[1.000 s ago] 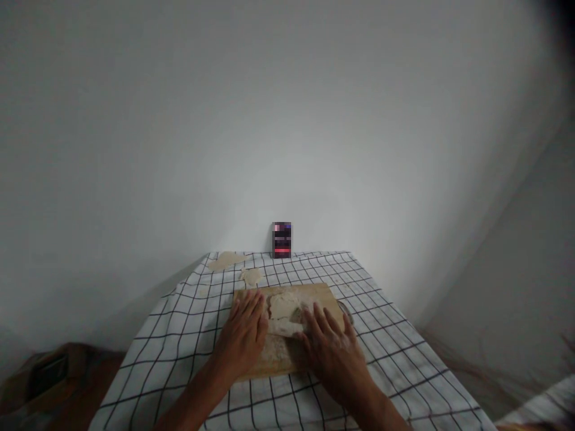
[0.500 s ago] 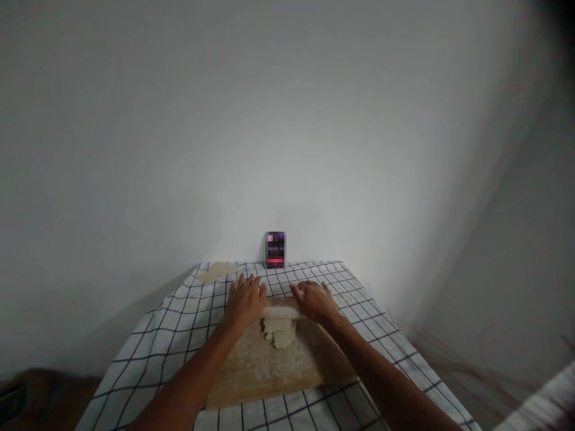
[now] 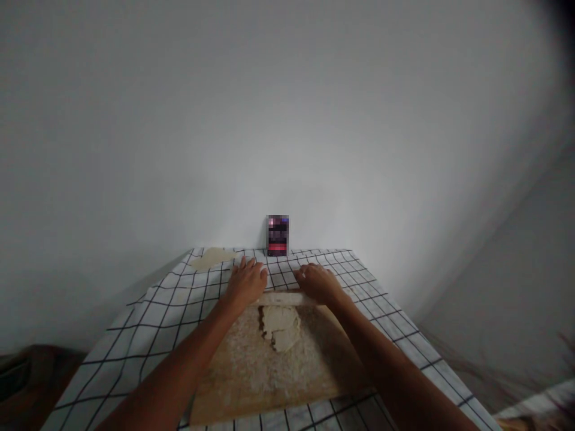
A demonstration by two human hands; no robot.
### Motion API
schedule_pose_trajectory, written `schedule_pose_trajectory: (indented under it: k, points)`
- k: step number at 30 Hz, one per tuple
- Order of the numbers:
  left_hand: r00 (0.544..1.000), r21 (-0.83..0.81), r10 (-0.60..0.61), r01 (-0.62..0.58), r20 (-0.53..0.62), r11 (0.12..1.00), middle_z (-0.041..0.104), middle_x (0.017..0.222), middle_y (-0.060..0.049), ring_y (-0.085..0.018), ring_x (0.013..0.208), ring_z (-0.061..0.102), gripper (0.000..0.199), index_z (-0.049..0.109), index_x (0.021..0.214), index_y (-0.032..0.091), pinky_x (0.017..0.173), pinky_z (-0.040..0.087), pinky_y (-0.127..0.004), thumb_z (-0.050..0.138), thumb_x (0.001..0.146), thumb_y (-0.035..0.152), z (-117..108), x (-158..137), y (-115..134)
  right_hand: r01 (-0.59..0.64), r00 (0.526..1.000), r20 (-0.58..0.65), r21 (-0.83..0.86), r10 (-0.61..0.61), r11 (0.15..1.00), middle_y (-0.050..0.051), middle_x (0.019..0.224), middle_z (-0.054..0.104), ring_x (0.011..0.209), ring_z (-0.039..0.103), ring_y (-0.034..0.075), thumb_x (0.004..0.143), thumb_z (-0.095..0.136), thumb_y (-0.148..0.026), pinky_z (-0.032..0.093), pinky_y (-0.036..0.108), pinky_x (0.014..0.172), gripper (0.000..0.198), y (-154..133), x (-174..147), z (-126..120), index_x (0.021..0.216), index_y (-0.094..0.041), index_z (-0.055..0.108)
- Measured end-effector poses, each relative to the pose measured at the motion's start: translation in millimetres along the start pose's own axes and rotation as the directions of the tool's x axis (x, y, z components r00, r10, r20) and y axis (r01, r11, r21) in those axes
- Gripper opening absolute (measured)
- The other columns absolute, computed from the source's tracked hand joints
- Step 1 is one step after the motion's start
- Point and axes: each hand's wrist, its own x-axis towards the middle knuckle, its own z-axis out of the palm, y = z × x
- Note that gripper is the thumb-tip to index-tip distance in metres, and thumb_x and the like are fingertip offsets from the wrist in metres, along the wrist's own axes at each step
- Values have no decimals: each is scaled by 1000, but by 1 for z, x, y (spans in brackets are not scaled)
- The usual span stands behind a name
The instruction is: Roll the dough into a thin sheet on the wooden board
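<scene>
A pale rolling pin (image 3: 284, 299) lies crosswise near the far edge of a floured wooden board (image 3: 251, 383). My left hand (image 3: 246, 281) rests palm down over its left end, with the fingers stretched forward and a little apart. Over the right end lies my right hand (image 3: 320, 282), its fingers reaching past the pin and slightly bent. Neither hand wraps round the pin; both press on it from above. On the near side of the pin, a flattened piece of dough (image 3: 281, 328) with ragged edges lies on the board.
A checked tablecloth (image 3: 166, 323) covers the table. At its far left lies a thin rolled-out sheet of dough (image 3: 212, 258). A dark upright object (image 3: 277, 236), blurred out, leans by the white wall (image 3: 287, 131). Something brown (image 3: 36, 377) stands low at the left.
More of the dough shows on the near side of the pin, which sits closer to the board's far edge. My hands have moved forward with it. The view has tilted slightly.
</scene>
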Motion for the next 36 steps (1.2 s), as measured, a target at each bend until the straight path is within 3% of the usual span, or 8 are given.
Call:
schedule_pose_trajectory:
  k: [6,10,14,20,23,28,32,36]
  points:
    - [1000,26,-25,24,15,999,66,159,-17,-42,157,51,43,75,139,17,127,44,-66,47,108,27,-13,-20,9,37,998,55,-58,-34,998,16,129,76,123,72,30,117,33,-34,57,44,98,43,-5,-25,-1,131,-24,72]
    - [998,25,42,-41,-49,999,69,156,-16,-38,154,55,45,71,144,17,129,44,-63,49,107,30,-12,-46,6,40,998,-45,-19,-40,999,14,133,76,125,71,29,118,34,-36,57,44,103,42,-12,-57,7,131,-26,72]
    - [988,21,83,-81,-128,996,70,155,-14,-36,156,54,43,73,141,18,132,42,-59,51,106,26,-14,-74,6,9,976,-220,33,-2,999,13,160,62,151,53,31,117,39,-45,49,51,118,43,-21,-97,27,143,-27,68]
    - [997,9,54,-54,-58,999,68,158,-11,-38,157,52,47,73,144,21,128,45,-63,46,106,25,-20,-92,9,108,957,-274,49,-91,993,12,168,56,155,51,32,116,42,-48,40,53,127,50,-26,-132,47,156,-24,61]
    - [998,-20,40,-41,-57,999,71,153,-14,-38,154,55,45,75,141,19,127,45,-62,46,106,26,-23,-84,10,127,957,-272,75,-102,989,11,164,60,153,53,31,116,44,-52,42,49,125,50,-21,-121,38,152,-23,64]
    - [998,-70,47,-50,-37,996,81,129,-14,-30,131,70,30,78,124,22,118,53,-47,57,104,29,-35,-51,13,86,976,-210,109,-62,990,11,134,78,132,68,26,118,38,-49,51,37,111,47,-11,-80,16,121,-24,77]
    - [997,-26,18,-16,81,1000,81,116,-18,-30,120,74,27,79,113,16,107,57,-45,56,104,27,-39,-22,16,-23,988,-146,128,42,992,13,127,80,118,75,27,117,35,-49,53,36,99,51,-5,-49,8,119,-21,78]
    - [973,49,10,-22,232,999,82,121,-17,-31,117,76,33,78,117,18,104,56,-48,49,105,24,-31,7,16,-80,987,-131,108,94,991,16,126,80,116,75,29,116,37,-48,53,37,96,51,3,-19,5,119,-18,79]
